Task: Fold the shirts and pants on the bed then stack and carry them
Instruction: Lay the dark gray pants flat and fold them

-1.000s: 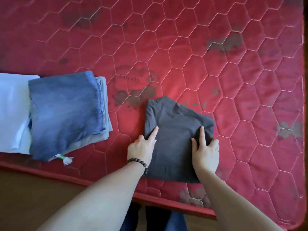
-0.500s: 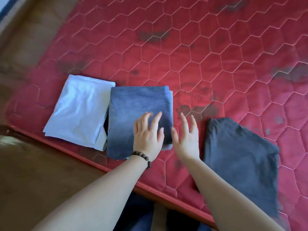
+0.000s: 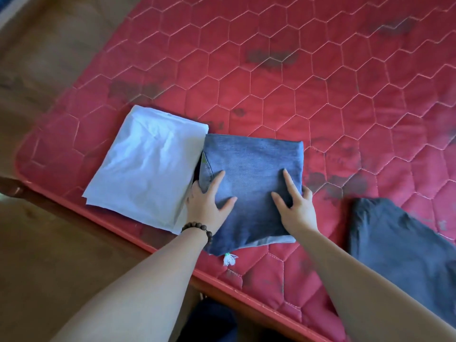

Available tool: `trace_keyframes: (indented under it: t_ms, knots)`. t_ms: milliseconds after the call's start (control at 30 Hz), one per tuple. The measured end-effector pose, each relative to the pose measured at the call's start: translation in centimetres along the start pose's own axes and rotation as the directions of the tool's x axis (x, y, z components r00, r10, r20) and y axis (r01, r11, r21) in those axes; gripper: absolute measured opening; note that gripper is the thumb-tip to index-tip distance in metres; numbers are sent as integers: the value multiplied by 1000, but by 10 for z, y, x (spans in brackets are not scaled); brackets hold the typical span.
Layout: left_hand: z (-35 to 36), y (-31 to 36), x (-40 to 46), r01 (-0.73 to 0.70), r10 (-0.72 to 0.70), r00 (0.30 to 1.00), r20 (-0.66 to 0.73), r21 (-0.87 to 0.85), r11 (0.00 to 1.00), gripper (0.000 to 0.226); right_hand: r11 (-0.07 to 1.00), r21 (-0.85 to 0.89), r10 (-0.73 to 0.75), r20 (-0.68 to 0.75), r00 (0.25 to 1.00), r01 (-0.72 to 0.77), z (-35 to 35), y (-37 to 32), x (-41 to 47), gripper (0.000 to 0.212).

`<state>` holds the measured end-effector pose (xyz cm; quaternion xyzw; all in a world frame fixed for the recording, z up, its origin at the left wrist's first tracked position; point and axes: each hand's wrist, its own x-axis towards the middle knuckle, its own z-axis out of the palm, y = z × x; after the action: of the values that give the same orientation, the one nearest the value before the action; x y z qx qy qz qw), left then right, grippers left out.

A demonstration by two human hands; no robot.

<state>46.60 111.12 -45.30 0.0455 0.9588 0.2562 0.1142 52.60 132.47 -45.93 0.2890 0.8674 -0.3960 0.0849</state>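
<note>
Folded blue jeans lie on a lighter grey folded garment near the front edge of the red quilted mattress. My left hand holds the pile's left side, thumb and forefinger on top and the other fingers tucked round the edge. My right hand holds the right side the same way. A folded white shirt lies just left of the jeans, touching them. To the right, apart from the pile, lies a folded dark grey shirt.
A white tassel tag sticks out below the jeans. The mattress's front edge runs diagonally under my forearms. Brown wooden floor lies to the left and front. Dark stains mark the mattress.
My hands left the dark grey shirt and moved left to the blue jeans. They have gone from hovering over the pile to holding its two sides. The view swung left.
</note>
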Motion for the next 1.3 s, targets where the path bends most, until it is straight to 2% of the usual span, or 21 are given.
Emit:
trace_keyframes:
  t_ms: [100,300,500,700,900,1067,1300]
  knots:
    - [-5,-5,8,32,-24,996,87,-91,995,69,1000,-7,17,22,1000,-17,-2,1,1,62]
    - [0,5,-8,97,-73,987,146,-167,981,67,996,-7,84,52,995,-84,-17,3,-13,62]
    - [21,20,-47,2,22,980,196,-124,992,72,989,-29,147,64,987,-145,-38,39,-55,62]
    - [35,41,-72,-43,57,966,254,-61,997,77,985,59,161,-2,987,-160,-50,75,-88,65]
    - [24,64,-95,-101,102,986,135,-13,995,75,986,134,114,-100,988,-100,-66,79,-104,59]
    - [2,118,-118,-184,187,980,74,-35,982,75,986,163,78,-209,975,-44,-115,82,-136,59]
    - [32,222,-162,-258,270,950,159,-92,962,72,988,129,126,-307,943,-90,-217,136,-175,57]
